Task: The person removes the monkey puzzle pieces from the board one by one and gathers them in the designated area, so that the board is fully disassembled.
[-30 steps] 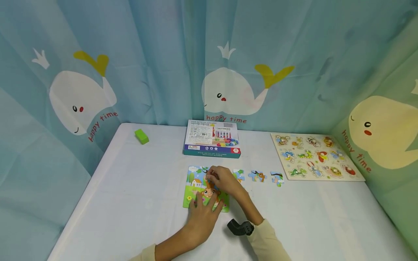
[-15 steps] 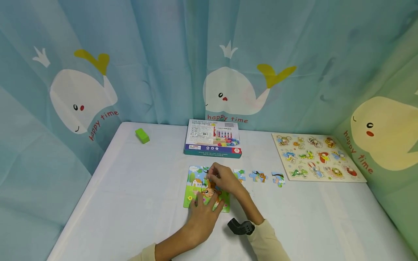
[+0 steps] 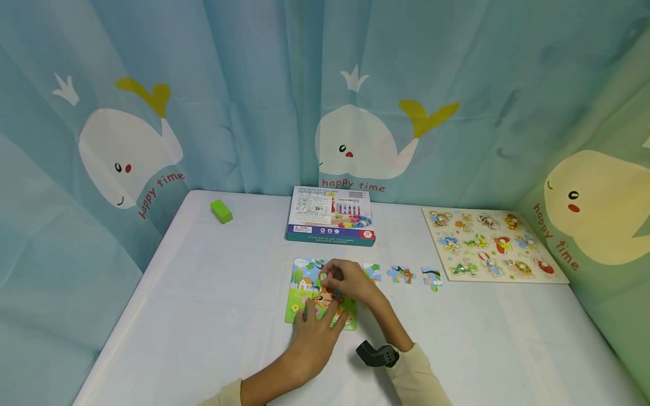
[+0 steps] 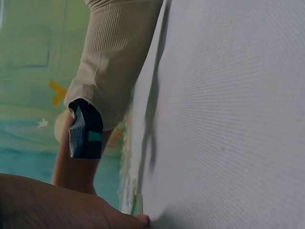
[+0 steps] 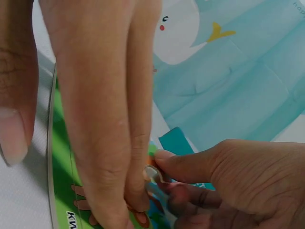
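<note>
A jigsaw puzzle (image 3: 296, 313) with a cartoon animal, a house and green grass lies on the table in the head view. My left hand (image 3: 313, 341) rests on its lower part with fingers spread and fairly straight. At the puzzle's upper middle, my right hand (image 3: 351, 282) pinches a small puzzle piece (image 5: 152, 172) between thumb and fingers. The right wrist view shows this piece tilted at the picture, beside the left hand's fingers (image 5: 100, 119). Much of the piece is hidden by the fingertips. In the left wrist view only the edge of the left hand (image 4: 62, 205) shows.
Three loose puzzle pieces, a leafy one (image 3: 372, 272), a brown animal one (image 3: 402, 274) and a branch one (image 3: 432, 277), lie right of the puzzle. Behind stands a bead-set box (image 3: 330, 220). An insect peg board (image 3: 459, 277) lies far right, a green block (image 3: 221, 211) far left.
My right hand has turned and shifted slightly at the puzzle's upper middle, still pinching the piece. The left hand stays in place on the puzzle.
</note>
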`<move>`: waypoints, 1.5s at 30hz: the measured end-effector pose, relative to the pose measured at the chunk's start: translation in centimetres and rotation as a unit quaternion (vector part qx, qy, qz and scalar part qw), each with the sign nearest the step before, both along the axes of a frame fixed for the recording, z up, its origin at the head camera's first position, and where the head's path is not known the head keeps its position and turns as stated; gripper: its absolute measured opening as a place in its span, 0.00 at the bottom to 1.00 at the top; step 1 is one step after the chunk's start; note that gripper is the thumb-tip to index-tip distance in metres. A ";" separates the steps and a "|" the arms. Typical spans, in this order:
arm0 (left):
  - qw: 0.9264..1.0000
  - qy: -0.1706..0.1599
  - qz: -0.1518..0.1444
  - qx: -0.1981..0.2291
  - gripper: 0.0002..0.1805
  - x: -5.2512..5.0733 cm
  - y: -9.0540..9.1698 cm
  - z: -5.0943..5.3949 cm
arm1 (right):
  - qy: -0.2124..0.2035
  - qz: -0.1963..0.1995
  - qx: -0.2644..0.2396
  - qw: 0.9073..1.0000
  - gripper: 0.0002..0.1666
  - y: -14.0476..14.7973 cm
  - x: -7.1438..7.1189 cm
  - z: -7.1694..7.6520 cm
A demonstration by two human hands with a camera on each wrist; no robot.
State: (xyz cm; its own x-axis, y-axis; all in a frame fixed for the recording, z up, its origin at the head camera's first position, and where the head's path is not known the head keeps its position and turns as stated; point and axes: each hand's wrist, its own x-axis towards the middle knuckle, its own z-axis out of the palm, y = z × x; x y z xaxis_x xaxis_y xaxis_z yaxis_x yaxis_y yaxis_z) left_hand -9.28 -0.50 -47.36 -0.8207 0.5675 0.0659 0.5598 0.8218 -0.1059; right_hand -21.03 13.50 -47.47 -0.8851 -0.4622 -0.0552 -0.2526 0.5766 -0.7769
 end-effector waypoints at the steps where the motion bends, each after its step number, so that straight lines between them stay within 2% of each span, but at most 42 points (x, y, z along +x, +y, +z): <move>1: 1.000 -0.002 0.000 0.000 0.33 0.0 0.0 0.0 | 0.003 0.010 0.001 1.000 0.08 0.1 0.0 0.0; 5: 1.000 -0.011 0.002 -0.003 0.33 0.1 0.0 0.1 | 0.016 0.041 0.003 0.999 0.09 0.3 0.1 0.3; 8: 1.000 -0.021 0.003 -0.007 0.33 0.0 0.0 0.2 | 0.024 0.045 0.001 0.999 0.09 0.3 0.1 0.4; 15: 0.999 -0.031 0.001 -0.012 0.36 0.0 0.0 0.1 | 0.027 0.019 -0.018 0.999 0.11 0.4 0.2 0.3; 25: 1.000 -0.011 0.008 -0.020 0.37 0.4 0.1 0.1 | 0.041 -0.031 -0.033 0.998 0.12 0.6 0.3 0.5; 33: 0.999 -0.029 0.014 -0.013 0.36 0.6 0.2 0.0 | 0.050 -0.068 -0.044 0.995 0.10 1.1 0.6 1.2; 38: 0.999 -0.036 0.016 -0.005 0.36 0.6 0.3 -0.2 | 0.061 -0.077 -0.053 0.994 0.08 1.7 0.8 1.4; 45: 0.999 -0.041 0.023 0.003 0.36 0.7 0.4 -0.1 | 0.054 -0.093 -0.079 0.991 0.08 3.1 1.1 2.2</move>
